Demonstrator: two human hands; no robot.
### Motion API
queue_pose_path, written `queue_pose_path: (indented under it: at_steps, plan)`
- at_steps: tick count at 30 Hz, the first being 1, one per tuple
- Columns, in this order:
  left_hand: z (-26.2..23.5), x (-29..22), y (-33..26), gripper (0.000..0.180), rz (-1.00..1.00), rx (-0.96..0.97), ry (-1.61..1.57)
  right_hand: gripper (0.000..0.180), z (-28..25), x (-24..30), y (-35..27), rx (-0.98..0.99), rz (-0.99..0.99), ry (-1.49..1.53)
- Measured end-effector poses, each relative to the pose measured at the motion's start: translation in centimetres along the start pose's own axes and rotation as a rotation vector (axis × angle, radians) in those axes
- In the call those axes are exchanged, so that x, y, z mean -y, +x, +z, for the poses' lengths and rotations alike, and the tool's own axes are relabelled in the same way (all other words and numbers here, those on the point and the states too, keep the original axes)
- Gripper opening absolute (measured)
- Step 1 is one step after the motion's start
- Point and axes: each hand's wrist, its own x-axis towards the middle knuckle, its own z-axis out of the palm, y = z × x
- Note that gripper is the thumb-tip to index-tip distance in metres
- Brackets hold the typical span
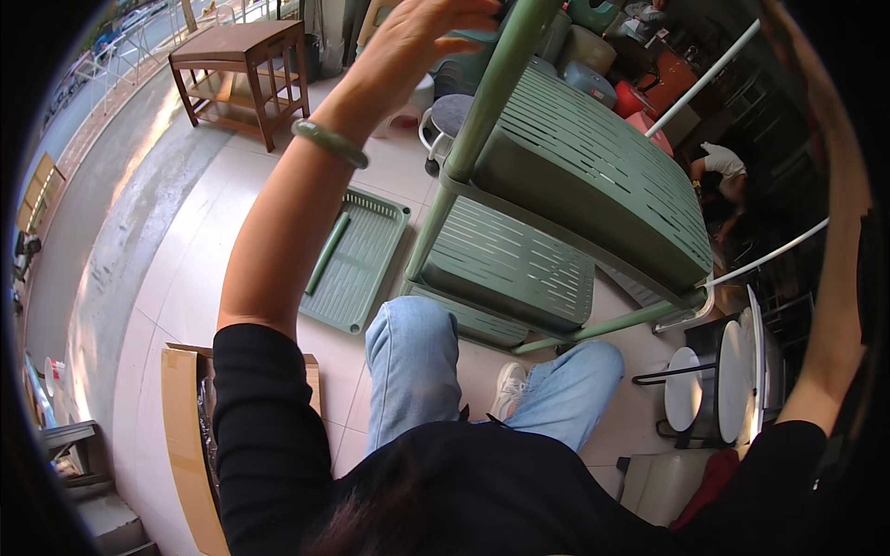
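Your black top (473,491): nearest the camera, above your jeans (413,371).
Green rack (575,218): stands on the tiled floor (190,269) just beyond your knees, slotted tiers (505,259) one above another.
Your left hand (436,30): raised beside the rack's left post (502,88), thumb and fingers parted; contact unclear.
Your right hand: lost past your raised right arm (839,306); I cannot tell its state.
Green tray (366,264): left of the rack, a green rod (328,254) lying inside.
Brown table (241,42): floor's far left edge.
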Motion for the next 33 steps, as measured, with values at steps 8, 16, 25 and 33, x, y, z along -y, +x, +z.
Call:
queue_pose_path:
  at_steps: [8,16,25,33]
  plan:
    - [-15.5,12.5,-29.6,0.043,-1.202,-0.584,0.698,0.025,11.5,-10.0,-12.9,0.069,0.065,-0.032]
    - [-15.3,19.9,-49.6,0.058,-1.533,-0.116,1.040,0.029,13.0,-14.6,-17.2,0.145,-0.055,-0.239]
    - [-17.4,29.2,-54.8,0.058,-1.552,-0.054,1.841,0.039,4.7,-22.3,-19.3,0.301,0.438,-0.413]
    - [-18.1,28.3,-55.0,0.015,-1.615,0.082,1.823,0.044,8.8,-15.2,-21.2,-0.014,0.396,-0.109]
